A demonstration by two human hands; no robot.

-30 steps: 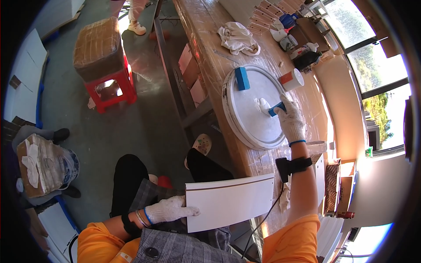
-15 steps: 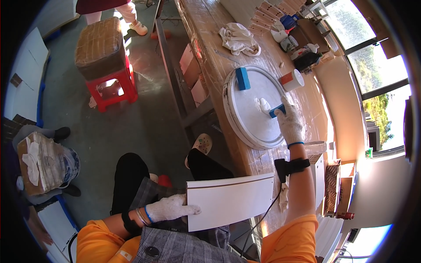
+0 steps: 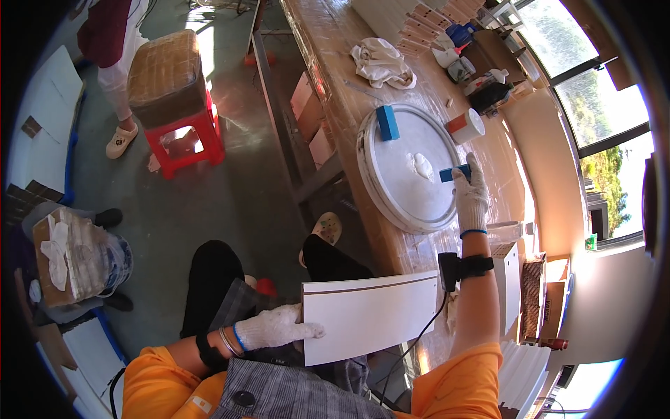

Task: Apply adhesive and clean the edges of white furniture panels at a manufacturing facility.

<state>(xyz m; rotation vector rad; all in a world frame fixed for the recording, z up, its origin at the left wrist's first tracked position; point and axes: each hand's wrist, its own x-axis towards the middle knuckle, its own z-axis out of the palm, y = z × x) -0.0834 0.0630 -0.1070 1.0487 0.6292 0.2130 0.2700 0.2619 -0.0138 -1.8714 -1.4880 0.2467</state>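
Note:
My left hand (image 3: 279,327), in a white knit glove, grips the left end of a white rectangular panel (image 3: 370,318) held over my lap. A dark groove runs along the panel's far edge. My gloved right hand (image 3: 471,188) is out over the right side of a round white lid (image 3: 401,188) on the table, its fingers closed around a small blue block (image 3: 455,173). Left of that block, a dab of white paste (image 3: 422,166) lies on the lid. Another blue block (image 3: 387,123) rests near the lid's far rim.
Beside the lid stands a white-and-red tub (image 3: 466,127). A crumpled white cloth (image 3: 382,61) lies farther along the table. Bottles (image 3: 481,82) sit by the window. On the floor is a red stool (image 3: 183,140) with a padded top; a person stands behind it.
My right hand has drawn the blue block a little to the right, away from the paste. The panel shifted slightly right. The person by the stool has stepped to the left.

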